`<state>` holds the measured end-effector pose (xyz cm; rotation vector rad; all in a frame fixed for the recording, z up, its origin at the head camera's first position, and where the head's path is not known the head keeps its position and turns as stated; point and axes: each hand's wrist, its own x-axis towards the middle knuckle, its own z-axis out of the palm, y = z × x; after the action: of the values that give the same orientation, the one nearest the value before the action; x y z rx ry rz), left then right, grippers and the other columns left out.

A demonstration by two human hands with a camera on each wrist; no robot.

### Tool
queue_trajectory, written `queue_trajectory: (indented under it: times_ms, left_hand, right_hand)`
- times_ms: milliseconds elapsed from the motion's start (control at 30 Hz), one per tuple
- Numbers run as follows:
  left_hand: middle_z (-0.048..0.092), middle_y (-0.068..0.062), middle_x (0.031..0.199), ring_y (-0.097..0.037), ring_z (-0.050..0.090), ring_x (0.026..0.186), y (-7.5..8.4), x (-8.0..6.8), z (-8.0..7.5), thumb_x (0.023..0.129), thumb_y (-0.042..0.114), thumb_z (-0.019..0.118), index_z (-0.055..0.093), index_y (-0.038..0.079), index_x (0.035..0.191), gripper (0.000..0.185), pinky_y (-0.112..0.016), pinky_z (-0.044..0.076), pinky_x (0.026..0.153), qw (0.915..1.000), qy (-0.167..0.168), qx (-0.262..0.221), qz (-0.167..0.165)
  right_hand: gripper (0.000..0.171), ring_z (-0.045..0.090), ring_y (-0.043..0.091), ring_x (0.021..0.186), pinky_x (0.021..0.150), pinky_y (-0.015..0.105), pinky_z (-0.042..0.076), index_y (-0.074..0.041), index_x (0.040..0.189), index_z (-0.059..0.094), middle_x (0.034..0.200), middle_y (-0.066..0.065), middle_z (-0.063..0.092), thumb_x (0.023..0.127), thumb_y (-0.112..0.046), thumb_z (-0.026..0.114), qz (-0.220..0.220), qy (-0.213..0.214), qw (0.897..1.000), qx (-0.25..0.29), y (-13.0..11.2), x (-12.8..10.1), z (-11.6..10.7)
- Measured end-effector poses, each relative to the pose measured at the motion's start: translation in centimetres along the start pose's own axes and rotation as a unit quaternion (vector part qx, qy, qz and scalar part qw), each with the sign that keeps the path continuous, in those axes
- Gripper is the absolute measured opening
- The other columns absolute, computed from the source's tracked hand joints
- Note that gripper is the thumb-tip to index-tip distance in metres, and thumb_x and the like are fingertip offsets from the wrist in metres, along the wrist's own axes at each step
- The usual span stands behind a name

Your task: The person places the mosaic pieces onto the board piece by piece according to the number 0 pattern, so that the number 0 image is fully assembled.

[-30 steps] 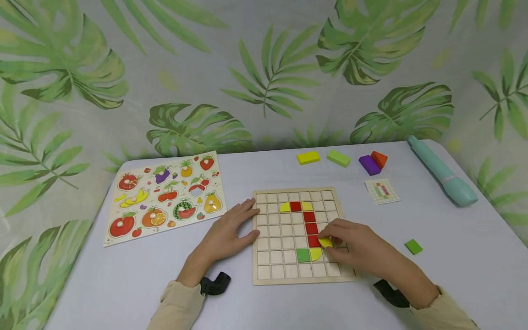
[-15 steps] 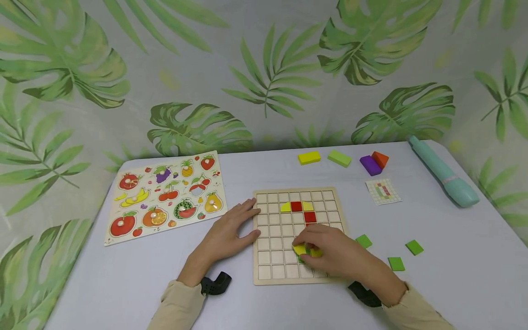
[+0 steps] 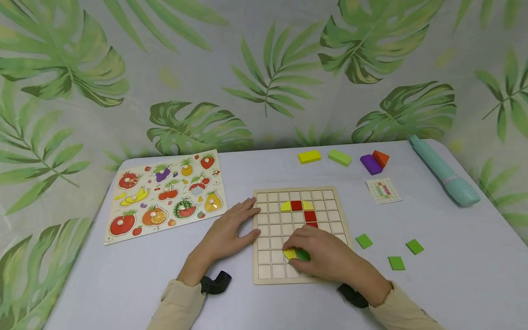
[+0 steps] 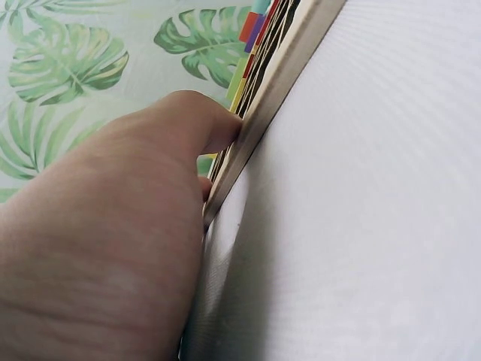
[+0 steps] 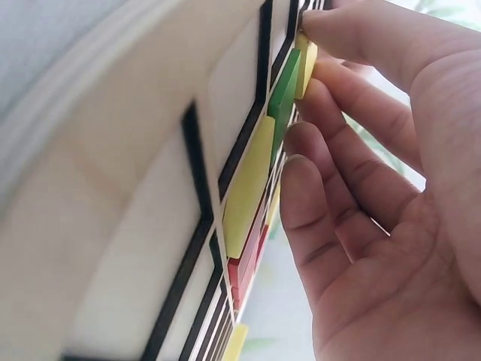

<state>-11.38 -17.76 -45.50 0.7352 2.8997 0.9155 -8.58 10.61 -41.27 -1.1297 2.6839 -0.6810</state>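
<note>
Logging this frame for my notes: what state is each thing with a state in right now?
left hand: open, flat, fingers at the grid board's left edge
right hand: pinching the yellow piece
yellow piece: at a cell, left of a green piece
grid board: flat, partly filled
fruit puzzle: untouched

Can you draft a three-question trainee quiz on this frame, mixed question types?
1. True or false: the left hand rests flat against the left edge of the wooden grid board.
2. How many loose flat green square tiles lie on the table right of the board?
3. The right hand has its fingers on which piece? A) purple block B) yellow quarter-round tile C) teal pen

Key: 1 true; 2 three; 3 B.
</note>
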Motion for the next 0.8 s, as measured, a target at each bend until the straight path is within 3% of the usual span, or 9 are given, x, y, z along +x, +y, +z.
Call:
queue_trajectory:
  times_ms: [800]
  left_hand:
    - [0.038,0.000,0.166,-0.019,0.034,0.154,0.03,-0.03,-0.01,0.097,0.041,0.070,0.058,0.016,0.148,0.057,-0.042,0.029,0.128,1.0000,0.005,-0.004,0.003]
  right_hand:
    - [0.023,0.062,0.008,0.106,0.093,0.033,0.059,-0.024,0.113,0.077,0.111,-0.014,0.069,0.091,-0.030,0.079,-0.004,0.003,1.000,-0.028,0.53,-0.41,-0.07]
